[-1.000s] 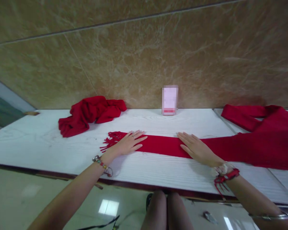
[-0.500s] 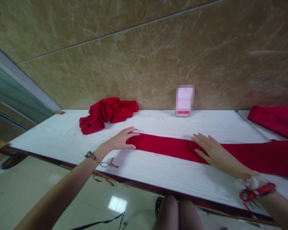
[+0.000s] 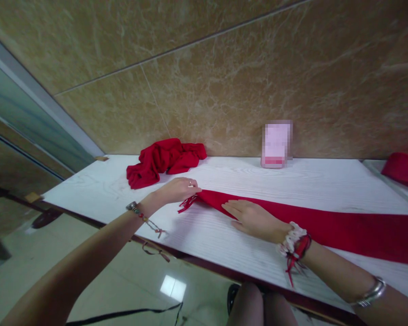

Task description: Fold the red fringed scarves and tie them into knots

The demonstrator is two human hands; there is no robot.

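A long red scarf (image 3: 353, 228) lies lengthwise on the white tabletop (image 3: 326, 181) and runs out of view on the right. Its fringed left end is lifted a little, pinched by my left hand (image 3: 178, 189), with tassels hanging below the fingers. My right hand (image 3: 253, 217) rests over the scarf further along, palm down and fingers stretched out. It hides part of the near edge. Behind my left hand is a second red cloth (image 3: 168, 158), crumpled in a heap.
A blurred pink-white phone-like object (image 3: 276, 144) leans upright against the marbled tile wall (image 3: 224, 90). At the far right lies more folded red fabric (image 3: 404, 170). A black strap (image 3: 129, 312) shows near the floor, below the table's front edge.
My left hand has gone from lying flat on the scarf to pinching and raising its fringed end. My right hand has slid left toward it. The view has turned left.
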